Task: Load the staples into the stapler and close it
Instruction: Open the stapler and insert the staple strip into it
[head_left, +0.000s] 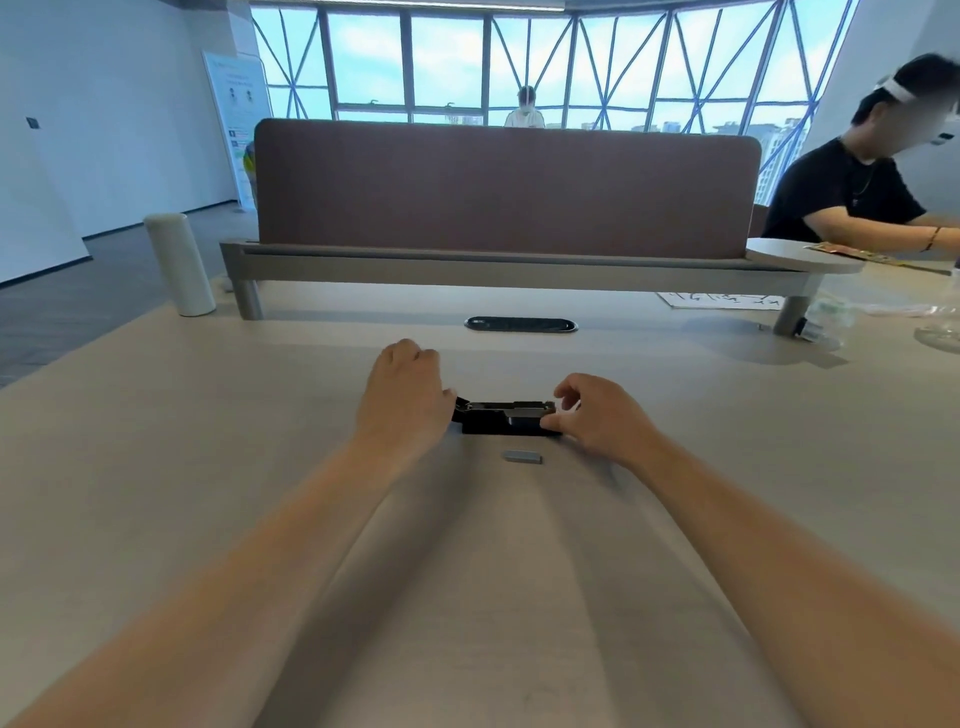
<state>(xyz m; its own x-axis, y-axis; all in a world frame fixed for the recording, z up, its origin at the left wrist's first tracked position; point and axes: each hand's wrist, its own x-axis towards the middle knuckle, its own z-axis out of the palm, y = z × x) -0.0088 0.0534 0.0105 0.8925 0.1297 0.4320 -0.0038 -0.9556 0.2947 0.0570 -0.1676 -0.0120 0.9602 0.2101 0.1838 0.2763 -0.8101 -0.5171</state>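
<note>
Pale wood desk by windows: left hand and right hand pinching stapler.

A pale wooden table carries a black stapler, a grey staple strip and a white cylinder.

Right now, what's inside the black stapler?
The stapler shows a metal channel on top, but whether staples sit inside is hidden. One staple strip lies outside on the table.
</note>
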